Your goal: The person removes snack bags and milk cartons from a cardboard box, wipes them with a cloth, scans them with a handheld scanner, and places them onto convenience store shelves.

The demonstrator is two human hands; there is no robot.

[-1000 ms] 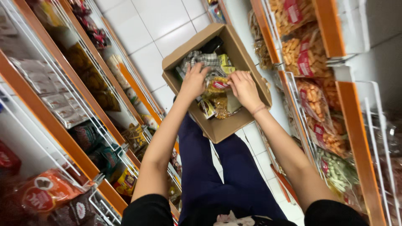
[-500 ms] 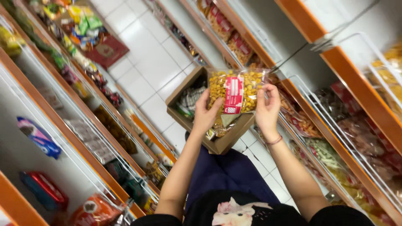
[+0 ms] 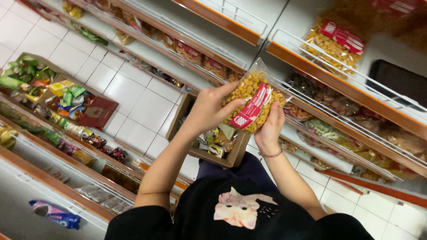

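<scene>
Nearest the camera, the person's black top with a pale cartoon print (image 3: 240, 208) fills the lower edge, cut off at the bottom of the view, and dark blue trousers (image 3: 231, 166) show only as a small patch beneath the forearms. Just beyond sits an open cardboard box (image 3: 182, 116) on the person's lap; most of its inside is hidden by the arms, and only a few small wrapped packets (image 3: 216, 141) can be made out. Above the box both hands hold up a clear snack bag (image 3: 254, 101). The left hand (image 3: 209, 109) has its fingers curled over the bag's near side, thumb laid across the front; the right hand (image 3: 269, 126) grips from below, its fingers mostly hidden behind the bag, a thin bracelet (image 3: 271, 155) at the wrist. The bag is transparent plastic packed with small yellow-orange pieces, and a red and white label runs slantwise across its face. Farther off, wire-fronted shelves with orange edges (image 3: 342, 91) carry similar bags, blurred toward the top right. To the left, across the white tiled floor (image 3: 142, 104), another box of green and yellow packets (image 3: 66, 91) stands beside more shelves.
</scene>
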